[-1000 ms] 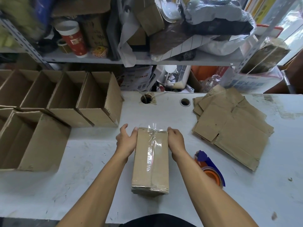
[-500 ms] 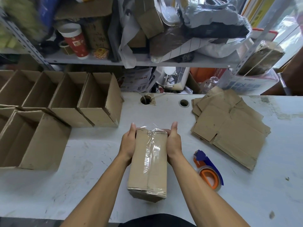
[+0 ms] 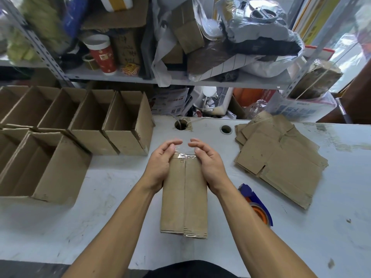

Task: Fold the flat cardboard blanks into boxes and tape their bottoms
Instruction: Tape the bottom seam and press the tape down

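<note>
Done: open boxes (image 3: 124, 125) at the desk's (image 3: 301, 227) left edge.
Now: your left hand (image 3: 160, 163) and right hand (image 3: 208, 163), fingers curled, press tape (image 3: 185, 156) over the box (image 3: 184, 197).
Left: flat blanks (image 3: 281, 163) at the right.

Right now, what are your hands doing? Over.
Left hand and right hand hold the taped brown cardboard box, fingers curling over its far end. Nothing blocking.

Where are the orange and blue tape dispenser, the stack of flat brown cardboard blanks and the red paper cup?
orange and blue tape dispenser (image 3: 259, 205), head view, on its blue guard.
stack of flat brown cardboard blanks (image 3: 281, 163), head view, on the top sheet.
red paper cup (image 3: 103, 57), head view, on its side wall.
</note>
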